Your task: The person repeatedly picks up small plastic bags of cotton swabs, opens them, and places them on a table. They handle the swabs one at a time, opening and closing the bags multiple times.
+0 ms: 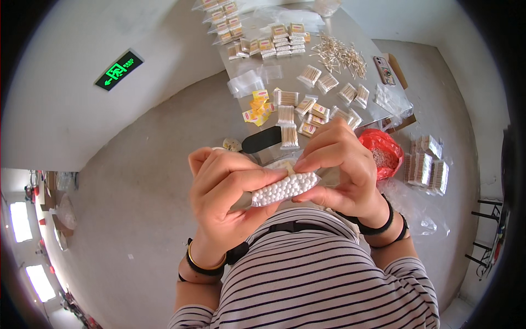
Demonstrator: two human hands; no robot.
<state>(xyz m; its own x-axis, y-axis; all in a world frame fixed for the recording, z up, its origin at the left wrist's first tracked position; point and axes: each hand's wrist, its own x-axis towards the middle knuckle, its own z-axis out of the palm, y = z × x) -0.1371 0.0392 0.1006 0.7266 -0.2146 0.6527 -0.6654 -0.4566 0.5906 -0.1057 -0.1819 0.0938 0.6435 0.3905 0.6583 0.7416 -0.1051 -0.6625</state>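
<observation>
Both hands are on one clear-wrapped cotton swab pack (285,188), held up at waist height in front of the striped shirt (307,263), just short of the table (291,67). Left hand (227,183) pinches the left end, fingers along the far edge, thumb side under the near one. Right hand (342,167) grips the right part, thumb on the near edge, fingertips at the far edge. White tips face up toward the person's head; that end face's long axis runs left to right, right end angled a bit away from the body. Sticks point down, out of sight, so the other tip end can't be checked. Fingers cover parts of both long edges. Pale plastic right behind the pack is too blurred to identify. Left hand's knuckles sit near a black flat object (262,140); right hand partly overlaps the red bag (383,153). Stacked packs (223,22) at far left get cut off by the top edge.
</observation>
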